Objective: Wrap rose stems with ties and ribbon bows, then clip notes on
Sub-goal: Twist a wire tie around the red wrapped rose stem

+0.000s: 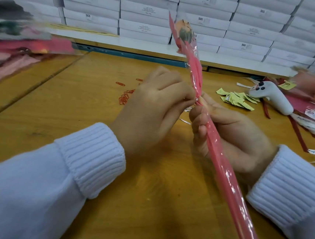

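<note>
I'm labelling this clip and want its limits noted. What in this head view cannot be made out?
All in the head view:
- Thin silvery tie: mostly hidden by the left hand pinching it.
- Pink cellophane-wrapped rose in the right hand: lower end cut off by the bottom edge.
- Small yellow paper notes: writing too small to read.
- Pink pile at far left: blurred.

Paper clips (125,95) left, notes (235,99) right, boxes (148,10) behind table (77,100)
</note>
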### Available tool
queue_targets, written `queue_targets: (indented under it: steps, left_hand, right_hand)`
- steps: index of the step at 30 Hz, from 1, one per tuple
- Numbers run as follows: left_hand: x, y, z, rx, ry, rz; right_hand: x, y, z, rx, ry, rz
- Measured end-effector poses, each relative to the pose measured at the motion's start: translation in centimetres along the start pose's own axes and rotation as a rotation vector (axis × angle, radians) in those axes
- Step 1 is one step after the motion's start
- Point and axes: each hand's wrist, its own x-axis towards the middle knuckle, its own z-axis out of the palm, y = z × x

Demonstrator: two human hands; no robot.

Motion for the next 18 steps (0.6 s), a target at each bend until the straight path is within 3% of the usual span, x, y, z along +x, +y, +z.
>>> queue_targets:
  steps: [3, 11, 16, 18]
  left_hand:
    - [0.1, 0.9, 0.3, -0.207, -0.02, -0.222]
    - [0.5, 1.9, -0.2, -0.842, -0.175, -0.859]
    - [1.2, 1.4, -1.1, -1.394, -0.437, -1.248]
    - [1.4, 0.9, -1.6, -1.504, -0.535, -1.305]
  right_hand:
    - [0.0, 0.0, -0.1, 0.02, -0.03, 0.015]
    - [0.1, -0.2, -0.4, -0.262, 0.078, -0.042]
    - [0.0, -0.4, -0.6, -0.38, 0.02, -0.037]
    - [0.0, -0.5, -0.5, -0.351, -0.069, -0.014]
